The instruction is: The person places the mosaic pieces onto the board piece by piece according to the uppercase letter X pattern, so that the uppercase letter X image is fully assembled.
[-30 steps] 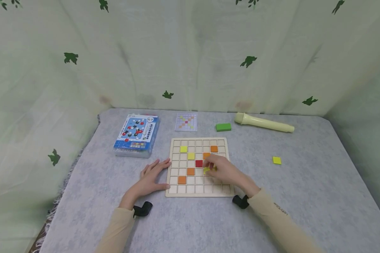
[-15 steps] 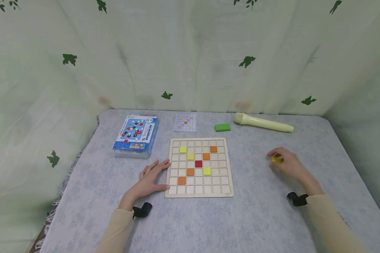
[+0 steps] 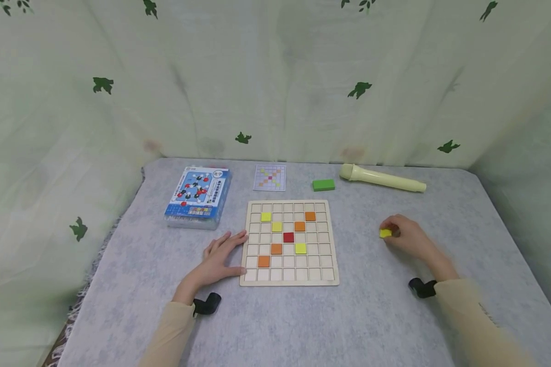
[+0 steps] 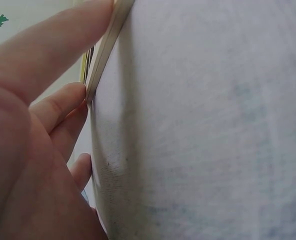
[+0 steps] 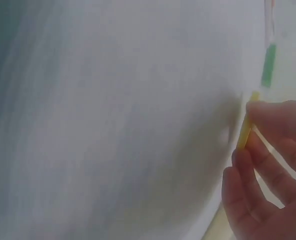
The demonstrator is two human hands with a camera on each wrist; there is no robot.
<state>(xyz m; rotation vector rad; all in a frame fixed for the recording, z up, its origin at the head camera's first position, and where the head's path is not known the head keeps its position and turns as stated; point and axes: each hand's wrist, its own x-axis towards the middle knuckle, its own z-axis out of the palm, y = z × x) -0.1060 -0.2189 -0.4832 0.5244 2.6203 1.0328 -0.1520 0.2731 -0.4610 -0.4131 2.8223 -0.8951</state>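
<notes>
My right hand [image 3: 407, 238] pinches a yellow square tile [image 3: 385, 233] between thumb and fingers, to the right of the board; the right wrist view shows the tile [image 5: 246, 125] edge-on. A wooden grid board [image 3: 289, 204] lies mid-table, bearing a red tile [image 3: 288, 237] near its middle, several orange tiles [image 3: 276, 249] along one diagonal and yellow tiles [image 3: 300, 248] along the other. With fingers spread, my left hand [image 3: 218, 260] rests at the board's left edge, thumb and fingertips touching it. In the left wrist view the board's edge [image 4: 108, 47] runs along those fingertips.
Behind the board lie a pattern card [image 3: 269, 178], a green block [image 3: 323, 185] and a pale yellow microphone-shaped stick [image 3: 383, 178]. A blue box with molecule pictures [image 3: 196, 197] sits at the back left. A grey-blue cloth [image 3: 275, 326] covers the table, with a curtain [image 3: 275, 81] behind.
My right hand let go of a yellow tile on the board, went right and took the loose yellow tile from the table. It is now slightly back toward the board. The left hand stayed put.
</notes>
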